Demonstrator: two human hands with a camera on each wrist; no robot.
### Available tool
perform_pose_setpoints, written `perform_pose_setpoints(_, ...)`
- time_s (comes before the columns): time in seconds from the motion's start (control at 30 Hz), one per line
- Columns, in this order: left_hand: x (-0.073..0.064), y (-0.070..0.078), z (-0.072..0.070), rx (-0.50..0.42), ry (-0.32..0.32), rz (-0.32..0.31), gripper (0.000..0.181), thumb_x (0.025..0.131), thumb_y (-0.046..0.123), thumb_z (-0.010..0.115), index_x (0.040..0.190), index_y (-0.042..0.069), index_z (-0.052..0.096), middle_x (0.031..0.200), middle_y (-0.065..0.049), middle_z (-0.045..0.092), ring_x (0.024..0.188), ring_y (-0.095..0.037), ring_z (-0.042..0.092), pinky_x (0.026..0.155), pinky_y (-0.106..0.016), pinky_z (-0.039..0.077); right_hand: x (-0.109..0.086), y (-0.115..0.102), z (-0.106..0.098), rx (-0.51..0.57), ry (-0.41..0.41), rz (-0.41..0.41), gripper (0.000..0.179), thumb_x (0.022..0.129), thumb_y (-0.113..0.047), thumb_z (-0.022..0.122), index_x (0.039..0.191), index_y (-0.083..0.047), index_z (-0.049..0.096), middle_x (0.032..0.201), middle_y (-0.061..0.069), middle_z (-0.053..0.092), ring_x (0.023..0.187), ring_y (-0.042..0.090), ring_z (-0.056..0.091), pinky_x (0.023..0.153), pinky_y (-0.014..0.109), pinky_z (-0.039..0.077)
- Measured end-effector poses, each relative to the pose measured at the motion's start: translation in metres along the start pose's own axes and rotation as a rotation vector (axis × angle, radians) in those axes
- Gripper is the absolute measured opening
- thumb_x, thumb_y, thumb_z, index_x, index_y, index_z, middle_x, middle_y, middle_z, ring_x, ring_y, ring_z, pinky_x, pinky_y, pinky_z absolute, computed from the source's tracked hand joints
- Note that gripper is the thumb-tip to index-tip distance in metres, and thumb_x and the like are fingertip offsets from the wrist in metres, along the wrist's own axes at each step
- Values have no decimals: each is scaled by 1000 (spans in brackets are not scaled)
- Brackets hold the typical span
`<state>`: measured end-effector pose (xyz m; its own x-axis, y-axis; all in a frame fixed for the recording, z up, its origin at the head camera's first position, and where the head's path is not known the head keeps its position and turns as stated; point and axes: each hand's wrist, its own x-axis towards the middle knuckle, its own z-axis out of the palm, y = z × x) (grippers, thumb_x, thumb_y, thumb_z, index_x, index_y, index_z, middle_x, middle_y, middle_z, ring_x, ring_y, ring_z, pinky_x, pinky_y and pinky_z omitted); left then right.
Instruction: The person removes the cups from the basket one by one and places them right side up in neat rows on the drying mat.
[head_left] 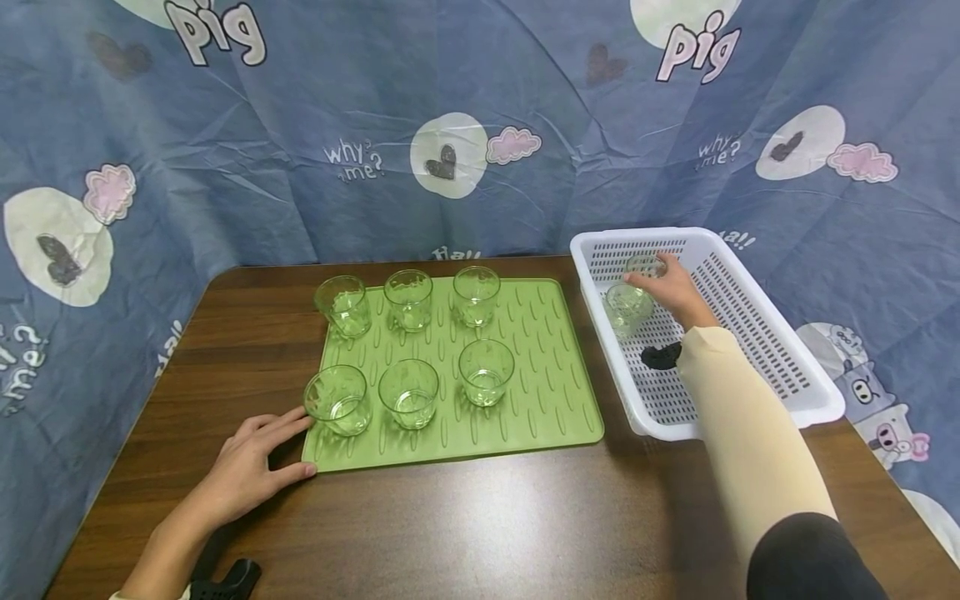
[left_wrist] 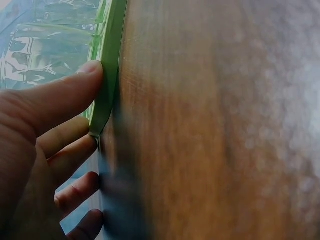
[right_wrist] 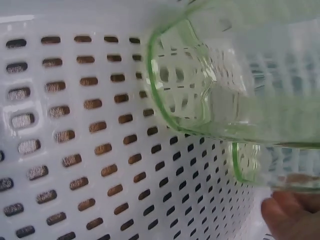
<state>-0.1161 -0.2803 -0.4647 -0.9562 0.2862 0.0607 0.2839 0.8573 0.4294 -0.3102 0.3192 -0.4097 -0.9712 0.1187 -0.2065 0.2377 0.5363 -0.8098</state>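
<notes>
In the head view my right hand [head_left: 672, 292] reaches into a white plastic basket [head_left: 813, 400]. Its thumb and fingers grip the farther of two clear greenish glasses [head_left: 642, 265] there; the nearer glass [head_left: 628, 310] stands in front of it and looms large in the right wrist view. My left hand [head_left: 251, 467] rests at the front left corner of a green drying mat [head_left: 540, 367], thumb and fingertips touching its edge [left_wrist: 107, 95]. Beside those fingers stands a glass [head_left: 339, 402], one of three in the front row; three more form the back row.
A black object [head_left: 662, 357] shows in the basket near my right wrist. The basket stands right of the mat on a brown wooden table [head_left: 480, 533]. A blue patterned cloth [head_left: 480, 100] hangs behind the table.
</notes>
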Motion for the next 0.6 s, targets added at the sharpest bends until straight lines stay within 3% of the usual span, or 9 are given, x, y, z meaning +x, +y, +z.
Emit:
perform_pose_setpoints(0.13, 0, 1, 0, -7, -6, -3, 66, 77, 34, 84, 133, 7, 62, 145, -20, 54, 122, -39, 46, 90, -65, 34, 0, 2, -1, 13, -17, 20, 103, 94, -40, 65, 159, -8, -8, 164, 30, 3, 151, 49, 13, 121, 60, 20)
perform_pose_setpoints(0.4, 1, 0, 0, -9, 10, 8, 65, 76, 32, 85, 131, 7, 63, 144, -20, 55, 121, -39, 46, 90, -64, 34, 1, 1, 0, 55, 107, 19, 97, 93, -27, 68, 159, -2, 1, 163, 29, 14, 149, 46, 21, 121, 55, 25)
perform_pose_setpoints(0.6, 1, 0, 0, -10, 0, 0, 65, 76, 32, 85, 132, 6, 63, 144, -20, 54, 122, -39, 46, 91, -65, 33, 3, 4, -2, 0, 111, 23, 104, 92, -29, 69, 159, -6, -6, 163, 29, 13, 150, 47, 21, 120, 57, 26)
